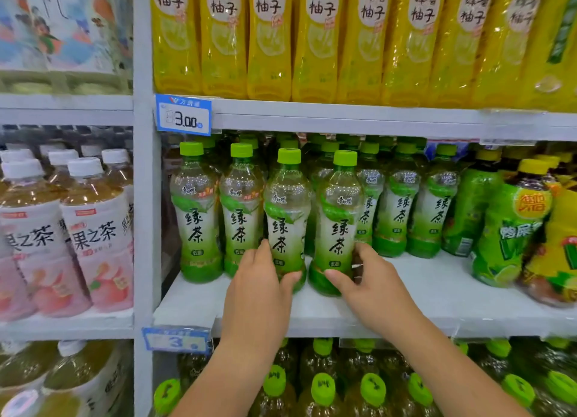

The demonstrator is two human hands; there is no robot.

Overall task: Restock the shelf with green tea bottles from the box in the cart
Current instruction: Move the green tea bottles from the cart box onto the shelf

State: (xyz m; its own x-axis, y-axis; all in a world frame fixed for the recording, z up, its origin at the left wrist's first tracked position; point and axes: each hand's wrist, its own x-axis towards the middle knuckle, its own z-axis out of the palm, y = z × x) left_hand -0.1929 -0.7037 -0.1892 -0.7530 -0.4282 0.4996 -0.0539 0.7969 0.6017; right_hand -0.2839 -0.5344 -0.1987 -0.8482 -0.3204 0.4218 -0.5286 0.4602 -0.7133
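Note:
Several green tea bottles with light green caps stand on the white middle shelf (437,291). My left hand (259,288) grips the base of one upright bottle (287,216) near the shelf's front. My right hand (371,285) grips the base of the bottle (338,223) just to its right. Both bottles stand on the shelf, close together. Two more front bottles (195,210) stand to their left, and others line up behind and to the right. The box and the cart are out of view.
Yellow honey-pomelo drink bottles (315,41) fill the shelf above. Larger green and yellow bottles (512,229) crowd the right end of the middle shelf. Pink and white fruit tea bottles (93,238) stand in the left bay. Green-capped bottles (321,388) sit on the shelf below.

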